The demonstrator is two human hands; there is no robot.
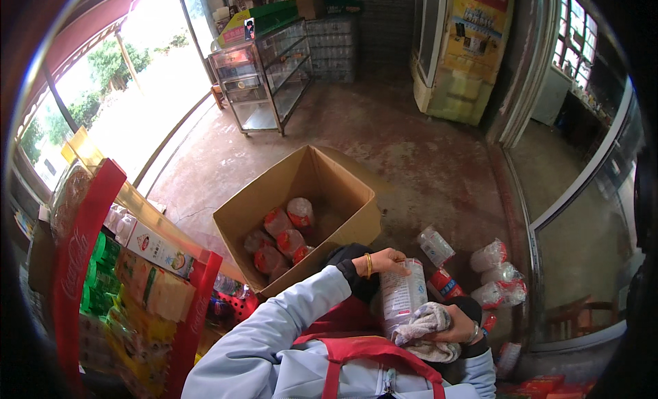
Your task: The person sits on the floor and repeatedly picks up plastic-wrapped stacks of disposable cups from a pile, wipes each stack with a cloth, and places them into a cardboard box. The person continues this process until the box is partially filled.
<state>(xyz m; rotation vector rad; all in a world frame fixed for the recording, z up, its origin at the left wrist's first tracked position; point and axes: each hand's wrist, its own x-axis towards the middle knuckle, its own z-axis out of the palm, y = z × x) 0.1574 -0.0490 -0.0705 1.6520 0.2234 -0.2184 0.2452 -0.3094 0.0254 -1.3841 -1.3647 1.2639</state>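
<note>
My left hand (pixel 386 262), with a gold bracelet at the wrist, grips the upper end of a clear plastic-wrapped package (pixel 403 291) that bears printing. It looks like a sleeve of disposable cups. Against the lower end of the package, my right hand (pixel 452 324) holds a crumpled grey cloth (pixel 424 329). Just beyond my left forearm stands an open cardboard box (pixel 354 227), with several plastic-wrapped red and clear packages (pixel 290 240) inside, at its near left part. How far the cloth wraps around the package is partly hidden.
More wrapped packages (pixel 491 255) lie on the floor at the right, near a glass door (pixel 581 234). A red drinks rack (pixel 205 291) with bottles and cartons stands at the left. Farther off are a glass display case (pixel 267 85) and a yellow poster-covered cabinet (pixel 465 59).
</note>
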